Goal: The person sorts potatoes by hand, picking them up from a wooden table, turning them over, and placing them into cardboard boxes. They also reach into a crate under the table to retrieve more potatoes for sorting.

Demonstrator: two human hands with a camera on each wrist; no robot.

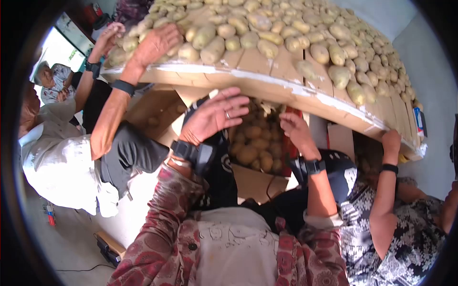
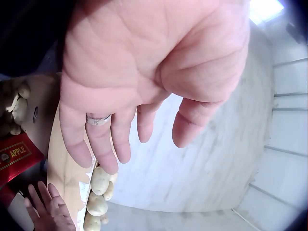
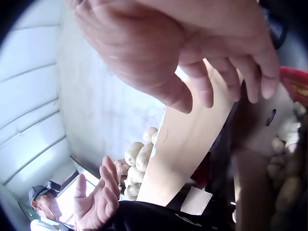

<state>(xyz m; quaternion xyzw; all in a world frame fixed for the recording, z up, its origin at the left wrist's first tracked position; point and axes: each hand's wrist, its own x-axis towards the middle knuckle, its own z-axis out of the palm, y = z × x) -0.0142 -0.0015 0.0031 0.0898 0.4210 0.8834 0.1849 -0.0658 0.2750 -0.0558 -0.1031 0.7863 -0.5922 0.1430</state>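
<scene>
My left hand hovers open over a box of potatoes that stands below the edge of a cardboard-topped table. Its fingers are spread, a ring is on one, and it holds nothing; the left wrist view shows its bare palm. My right hand is at the box's right side with fingers loosely bent and nothing in them. In the right wrist view this hand hangs above the cardboard flap and the box's potatoes.
Many potatoes cover the table top. A person in a white shirt at the left has a hand on them. Another person's arm reaches up at the right. A red box marked APPLE lies beside the cardboard.
</scene>
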